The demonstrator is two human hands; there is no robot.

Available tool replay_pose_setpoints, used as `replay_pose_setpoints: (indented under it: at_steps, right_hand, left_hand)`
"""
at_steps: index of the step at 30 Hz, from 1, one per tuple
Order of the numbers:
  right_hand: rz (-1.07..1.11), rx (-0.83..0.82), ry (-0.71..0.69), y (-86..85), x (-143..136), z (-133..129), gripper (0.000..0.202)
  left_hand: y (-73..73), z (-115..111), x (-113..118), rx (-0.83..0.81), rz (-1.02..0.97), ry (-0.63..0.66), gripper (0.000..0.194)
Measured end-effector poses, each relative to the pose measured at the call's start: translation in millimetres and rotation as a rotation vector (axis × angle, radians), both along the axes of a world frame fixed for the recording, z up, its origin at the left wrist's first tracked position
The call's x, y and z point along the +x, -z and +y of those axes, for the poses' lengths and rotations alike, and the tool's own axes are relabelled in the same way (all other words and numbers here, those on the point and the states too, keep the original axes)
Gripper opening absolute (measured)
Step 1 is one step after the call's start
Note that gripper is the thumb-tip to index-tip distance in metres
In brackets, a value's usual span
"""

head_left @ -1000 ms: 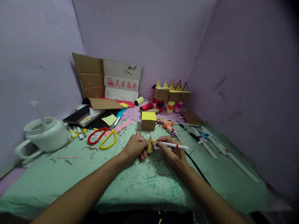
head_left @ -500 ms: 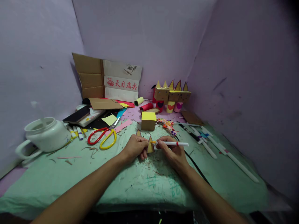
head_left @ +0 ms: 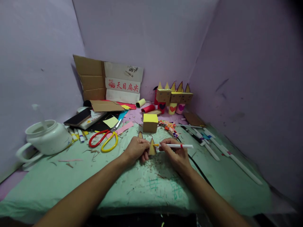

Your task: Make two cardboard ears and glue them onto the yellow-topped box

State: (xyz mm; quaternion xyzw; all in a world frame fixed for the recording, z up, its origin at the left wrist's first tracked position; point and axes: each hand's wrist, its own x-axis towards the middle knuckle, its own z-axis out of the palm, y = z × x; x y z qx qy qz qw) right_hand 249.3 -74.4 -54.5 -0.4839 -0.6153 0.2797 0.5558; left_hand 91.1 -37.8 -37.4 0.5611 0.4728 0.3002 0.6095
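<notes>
Between the fingers of my left hand (head_left: 138,149) is a small pointed cardboard triangle (head_left: 152,149) with a dark edge. My right hand (head_left: 175,156) is closed around a white marker (head_left: 182,146) with a red band, its orange tip at the triangle's right side. Behind my left fingers the point of a second cardboard triangle (head_left: 140,135) shows; its lower part is hidden. Just beyond both hands sits a cardboard box with a yellow top (head_left: 150,123).
Scissors with red and yellow handles (head_left: 109,141) lie left of my hands. A white pot (head_left: 49,137) stands far left. Several markers (head_left: 211,152) and a patterned glue gun (head_left: 170,127) lie to the right. Cardboard figures (head_left: 175,97) stand at the back.
The marker and my right hand have shifted very slightly to the right. My left hand keeps its hold on the triangle.
</notes>
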Motion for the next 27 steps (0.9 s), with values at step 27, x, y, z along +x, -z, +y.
replay_pose_setpoints:
  at_steps: [27]
  right_hand:
    - [0.008, -0.036, 0.018, 3.5, 4.4, 2.1, 0.015]
  left_hand:
    - [-3.8, 2.2, -1.8, -0.076, -0.045, -0.036, 0.020]
